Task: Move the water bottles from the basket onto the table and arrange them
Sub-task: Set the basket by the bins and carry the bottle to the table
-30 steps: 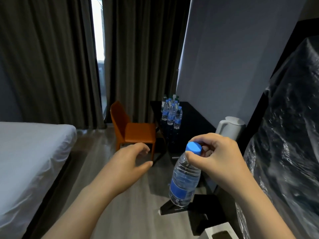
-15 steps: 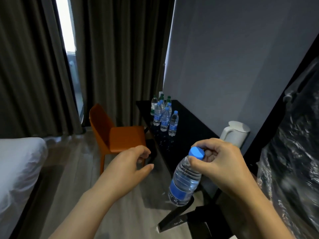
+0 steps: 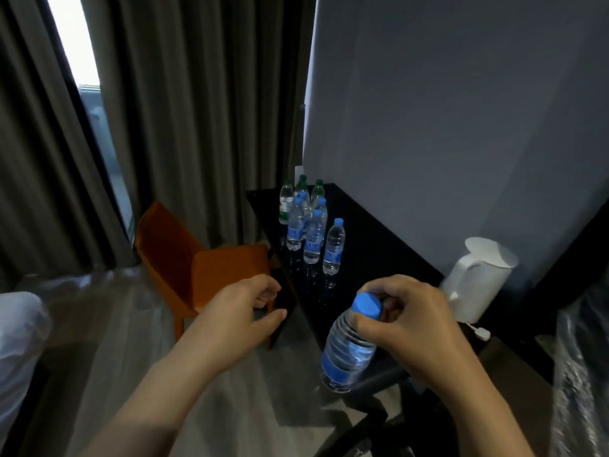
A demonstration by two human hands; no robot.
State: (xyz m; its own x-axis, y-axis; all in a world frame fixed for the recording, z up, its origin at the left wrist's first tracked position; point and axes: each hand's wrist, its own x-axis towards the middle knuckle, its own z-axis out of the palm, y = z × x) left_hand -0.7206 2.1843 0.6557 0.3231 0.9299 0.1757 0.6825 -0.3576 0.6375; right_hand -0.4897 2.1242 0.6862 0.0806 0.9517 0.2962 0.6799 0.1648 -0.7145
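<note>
My right hand pinches a clear water bottle by its blue-capped neck; the bottle, with a blue label, hangs tilted over the near end of the black table. My left hand floats to the left of it with loosely curled fingers and holds nothing. At the table's far end stands a cluster of several upright bottles, blue-capped ones in front and green-capped ones behind. The basket is not in view.
A white electric kettle stands on the table against the wall at right, its cord trailing. An orange chair sits left of the table. Dark curtains hang behind. A white bed edge is at far left, and plastic-wrapped bulk at far right.
The view has swung right and closer to the table, so the bed slid out left. My right hand still carries the bottle; the left hand stays beside it, empty.
</note>
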